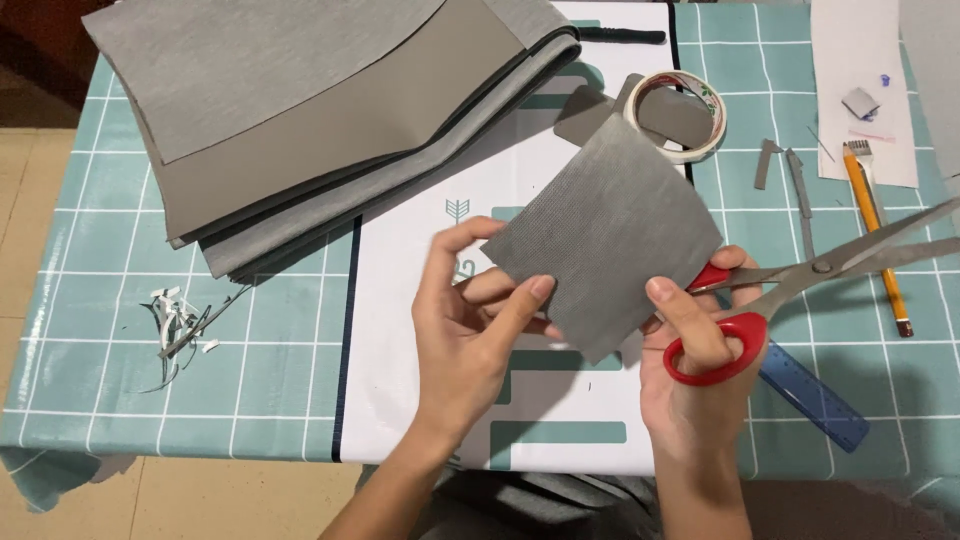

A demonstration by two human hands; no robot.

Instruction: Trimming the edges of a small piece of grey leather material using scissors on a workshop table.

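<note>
Here, held piece: a grey fabric square (608, 235), tilted so its corners point up, down, left and right, lifted above the white mat (400, 330) near the table's front edge.
Left hand (470, 330): closed on the square's lower-left edge, thumb on the facing side, fingers behind it.
Right hand (700, 340): thumb and fingers through the red loops of the scissors (790, 290), thumb also touching the square's lower-right edge.
Blades: parted in a narrow V, pointing right and slightly up, away from the square; nothing lies between them.
Key relation: the square lies left of the scissor pivot, behind the handles, not ahead of the tips.
Nearer hand: both touch the square; the left alone pinches it.
Surroundings: grey sheet stack (320, 110) far left, tape roll (675, 115) just beyond the square, blue ruler (815, 400) under the right hand, pencil (875, 235) at right.
</note>
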